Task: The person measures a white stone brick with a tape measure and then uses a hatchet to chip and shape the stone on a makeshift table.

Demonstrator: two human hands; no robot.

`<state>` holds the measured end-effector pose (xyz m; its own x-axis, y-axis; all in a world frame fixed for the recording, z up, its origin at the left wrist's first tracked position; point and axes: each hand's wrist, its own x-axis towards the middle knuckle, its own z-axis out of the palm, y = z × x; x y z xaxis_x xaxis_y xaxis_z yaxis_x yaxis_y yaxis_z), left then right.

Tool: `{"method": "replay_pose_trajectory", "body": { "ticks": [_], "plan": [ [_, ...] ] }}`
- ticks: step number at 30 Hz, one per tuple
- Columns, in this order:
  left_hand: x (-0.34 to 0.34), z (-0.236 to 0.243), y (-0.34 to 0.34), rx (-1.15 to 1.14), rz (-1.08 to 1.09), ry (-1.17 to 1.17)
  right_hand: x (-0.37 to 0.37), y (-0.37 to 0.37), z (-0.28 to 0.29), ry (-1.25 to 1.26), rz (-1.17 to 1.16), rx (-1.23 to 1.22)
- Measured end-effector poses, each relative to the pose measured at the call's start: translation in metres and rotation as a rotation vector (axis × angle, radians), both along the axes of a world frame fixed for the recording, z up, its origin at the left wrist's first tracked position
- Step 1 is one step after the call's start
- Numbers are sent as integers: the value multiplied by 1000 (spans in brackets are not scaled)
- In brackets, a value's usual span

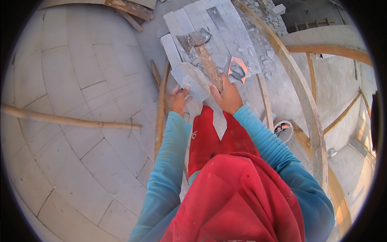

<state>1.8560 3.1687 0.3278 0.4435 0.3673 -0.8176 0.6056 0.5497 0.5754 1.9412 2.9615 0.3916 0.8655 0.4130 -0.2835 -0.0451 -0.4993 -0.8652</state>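
My right hand [229, 94] is closed round the wooden handle [209, 64] of a hatchet. The dusty hatchet head [195, 39], with a flared blade on its left side, is over a stack of pale grey blocks [183, 22]. My left hand [177, 100] grips the lower left edge of a broken grey block piece [191, 80], its fingers curled at the edge. That piece is tilted and lies just left of the handle. To the right of the handle is an orange and black grip [238, 69], like that of a handsaw.
A curved wooden beam [298, 80] runs down the right side. A white bucket [283, 131] with small things inside stands near my right forearm. Thin timber [162, 109] lies left of my legs, and a round pole [72, 119] crosses the block wall. Rubble [268, 56] lies beside the stack.
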Motion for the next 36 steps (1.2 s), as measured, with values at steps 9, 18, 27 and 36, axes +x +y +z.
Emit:
{"method": "replay_pose_trajectory", "body": {
  "ticks": [9, 18, 27, 36],
  "plan": [
    [5, -3, 2, -18, -49, -23, -23, -22, -99, 7, 204, -269],
    [-2, -7, 0, 28, 5, 12, -43, -25, 16, 11, -136, 55],
    [1, -8, -4, 41, 48, -3, -50, -42, -14, 59, 108, -160],
    [15, 8, -14, 80, 21, 14, -67, -50, -33, 54, -43, -31]
  ]
}}
